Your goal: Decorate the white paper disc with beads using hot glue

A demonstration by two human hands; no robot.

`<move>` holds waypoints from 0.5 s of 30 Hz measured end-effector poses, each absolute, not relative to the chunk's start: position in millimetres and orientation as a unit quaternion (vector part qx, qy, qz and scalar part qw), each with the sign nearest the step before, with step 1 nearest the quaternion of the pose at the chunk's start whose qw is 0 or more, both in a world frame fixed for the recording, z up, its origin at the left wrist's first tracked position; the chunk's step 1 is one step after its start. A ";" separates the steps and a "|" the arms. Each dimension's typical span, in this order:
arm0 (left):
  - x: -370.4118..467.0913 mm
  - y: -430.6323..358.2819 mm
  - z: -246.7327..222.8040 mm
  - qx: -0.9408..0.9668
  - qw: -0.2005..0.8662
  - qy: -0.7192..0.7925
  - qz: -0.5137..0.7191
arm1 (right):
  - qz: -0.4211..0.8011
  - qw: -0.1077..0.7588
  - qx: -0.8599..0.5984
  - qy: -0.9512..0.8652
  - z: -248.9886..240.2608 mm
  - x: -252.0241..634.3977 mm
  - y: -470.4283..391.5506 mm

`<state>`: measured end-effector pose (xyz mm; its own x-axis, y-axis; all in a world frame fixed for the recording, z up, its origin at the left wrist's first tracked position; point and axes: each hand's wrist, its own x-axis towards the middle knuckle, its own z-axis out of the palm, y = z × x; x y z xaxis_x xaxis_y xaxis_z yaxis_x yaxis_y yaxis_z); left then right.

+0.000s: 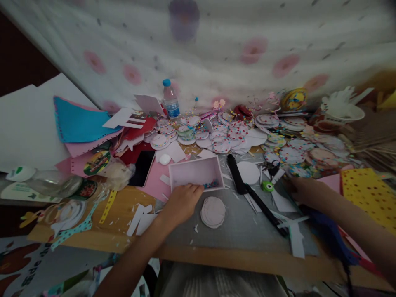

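My left hand (187, 202) is at the near wall of a shallow white box (182, 175), its fingers curled over the rim. Small blue and red bits (210, 184) lie in the box's right corner, close to my fingertips. Just in front of the box is a stack of white paper circles (213, 212). Over to the right, my right hand (300, 190) reaches low over the grey mat, blurred and dim; its fingers cannot be made out. Near it are a green one-eyed clip (267, 187) and paper strips. A dark blue tool with a cord (331, 235) lies below that forearm.
A long black tool (253, 194) lies across the mat beside a white paper disc (248, 172). Many confetti-dotted discs (221, 136) are piled along the back. A water bottle (171, 101) stands behind them. A phone (142, 168) and clear bottle (52, 181) lie left.
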<state>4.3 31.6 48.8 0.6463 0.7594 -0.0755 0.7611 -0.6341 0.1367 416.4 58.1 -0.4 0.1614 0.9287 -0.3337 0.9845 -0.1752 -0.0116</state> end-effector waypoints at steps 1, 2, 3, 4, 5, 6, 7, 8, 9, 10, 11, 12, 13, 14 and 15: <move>4.5 38.1 54.4 0.901 0.093 0.422 -0.018 | -0.146 0.135 0.752 0.629 1.6 415.5 59.5; 5.2 44.7 59.2 0.901 0.109 0.419 -0.023 | -0.159 0.163 0.748 0.623 3.2 414.5 61.2; 6.3 51.2 62.9 0.904 0.122 0.410 -0.022 | -0.172 0.187 0.744 0.618 4.4 413.3 62.9; 8.0 57.4 65.4 0.908 0.141 0.395 -0.015 | -0.183 0.205 0.739 0.615 5.5 412.0 64.5; 10.3 63.4 66.7 0.912 0.167 0.375 0.000 | -0.192 0.219 0.734 0.614 6.5 410.8 65.8; 13.1 69.0 66.9 0.914 0.196 0.354 0.017 | -0.199 0.229 0.730 0.613 7.6 409.6 66.7; 16.5 74.2 66.3 0.914 0.231 0.333 0.034 | -0.204 0.238 0.726 0.612 8.8 408.4 67.2; 20.0 78.9 65.0 0.910 0.265 0.316 0.046 | -0.208 0.245 0.722 0.612 10.3 407.3 67.3; 23.6 83.2 63.4 0.905 0.296 0.301 0.050 | -0.212 0.252 0.719 0.613 11.8 406.3 67.0; 26.9 87.0 61.6 0.901 0.319 0.290 0.047 | -0.214 0.258 0.714 0.614 13.4 405.4 66.4; 29.7 90.3 59.9 0.899 0.334 0.282 0.039 | -0.215 0.263 0.710 0.617 14.8 404.5 65.6; 31.8 93.1 58.5 0.898 0.340 0.277 0.030 | -0.216 0.268 0.705 0.620 15.9 403.8 64.6; 33.0 95.4 57.3 0.900 0.340 0.274 0.021 | -0.215 0.271 0.701 0.624 16.6 403.2 63.6; 33.3 97.3 56.5 0.902 0.336 0.272 0.016 | -0.212 0.272 0.698 0.628 16.8 402.7 62.5; 32.7 98.7 55.8 0.904 0.330 0.271 0.013 | -0.207 0.270 0.696 0.632 16.5 402.4 61.5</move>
<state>32.7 98.7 55.8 0.8529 0.4984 -0.1554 0.4812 -0.6352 0.6041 402.4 61.5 16.5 0.1147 0.7684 -0.6296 0.9920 -0.0545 0.1143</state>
